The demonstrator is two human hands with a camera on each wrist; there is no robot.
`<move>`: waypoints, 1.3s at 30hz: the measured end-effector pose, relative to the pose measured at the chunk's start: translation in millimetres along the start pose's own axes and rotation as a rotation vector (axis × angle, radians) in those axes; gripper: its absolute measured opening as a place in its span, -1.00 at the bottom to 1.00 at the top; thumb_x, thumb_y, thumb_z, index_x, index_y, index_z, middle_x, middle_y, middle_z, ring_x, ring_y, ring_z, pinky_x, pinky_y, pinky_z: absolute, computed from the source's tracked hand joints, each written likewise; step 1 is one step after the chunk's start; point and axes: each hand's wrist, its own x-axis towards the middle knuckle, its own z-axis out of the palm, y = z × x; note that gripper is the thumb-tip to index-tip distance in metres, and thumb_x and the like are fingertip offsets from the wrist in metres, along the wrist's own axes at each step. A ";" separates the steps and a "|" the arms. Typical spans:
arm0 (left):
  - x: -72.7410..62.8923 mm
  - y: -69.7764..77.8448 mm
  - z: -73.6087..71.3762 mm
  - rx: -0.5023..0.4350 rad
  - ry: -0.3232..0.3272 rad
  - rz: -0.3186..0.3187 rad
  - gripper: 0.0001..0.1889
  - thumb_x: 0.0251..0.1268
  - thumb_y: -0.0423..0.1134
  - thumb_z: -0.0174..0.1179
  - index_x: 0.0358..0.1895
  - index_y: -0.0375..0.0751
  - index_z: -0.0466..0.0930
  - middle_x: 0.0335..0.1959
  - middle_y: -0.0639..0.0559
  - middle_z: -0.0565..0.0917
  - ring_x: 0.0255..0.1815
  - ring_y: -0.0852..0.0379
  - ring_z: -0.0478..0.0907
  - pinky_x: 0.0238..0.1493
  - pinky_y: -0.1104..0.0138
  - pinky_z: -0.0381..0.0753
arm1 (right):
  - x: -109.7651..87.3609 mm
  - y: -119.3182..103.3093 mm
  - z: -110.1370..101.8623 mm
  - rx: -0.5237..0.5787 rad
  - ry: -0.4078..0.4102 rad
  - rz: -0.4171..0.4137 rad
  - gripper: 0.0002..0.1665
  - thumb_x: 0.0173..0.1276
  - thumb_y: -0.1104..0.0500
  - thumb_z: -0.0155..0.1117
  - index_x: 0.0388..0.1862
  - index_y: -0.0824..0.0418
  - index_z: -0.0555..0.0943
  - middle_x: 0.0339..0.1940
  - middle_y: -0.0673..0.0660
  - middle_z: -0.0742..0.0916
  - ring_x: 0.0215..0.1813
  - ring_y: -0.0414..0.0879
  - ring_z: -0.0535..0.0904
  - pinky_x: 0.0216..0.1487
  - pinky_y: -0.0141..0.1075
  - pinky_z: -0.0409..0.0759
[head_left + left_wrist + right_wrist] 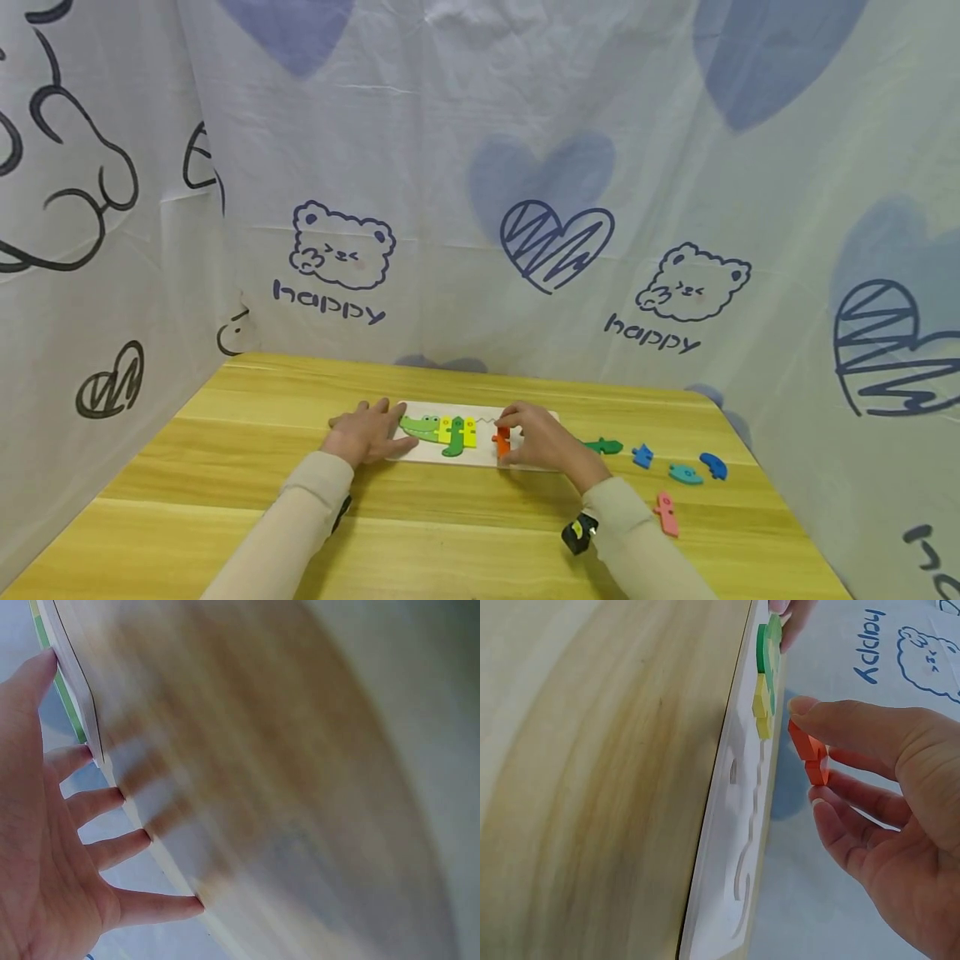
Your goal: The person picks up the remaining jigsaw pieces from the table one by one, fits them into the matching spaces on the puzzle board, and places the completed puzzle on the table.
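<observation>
One orange puzzle piece [503,443] is pinched between the thumb and fingers of the right hand [546,438], just above a white board [483,456]; the left hand [364,434], fingers spread, touches the board's left end; green and yellow crocodile pieces [470,432] sit on the board; five loose pieces [642,456] lie to its right on the wooden table [450,525].
</observation>
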 end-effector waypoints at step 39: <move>-0.8 2.0 -1.6 -0.004 0.010 -0.001 -0.12 0.41 0.44 0.01 0.63 -0.02 0.20 0.61 -0.28 0.27 0.54 -0.52 0.24 0.12 -0.65 0.33 | 37.7 8.5 19.9 0.062 -0.041 -0.021 -0.48 0.19 0.25 0.59 0.14 0.39 0.72 0.16 0.31 0.71 0.17 0.18 0.63 0.21 0.06 0.67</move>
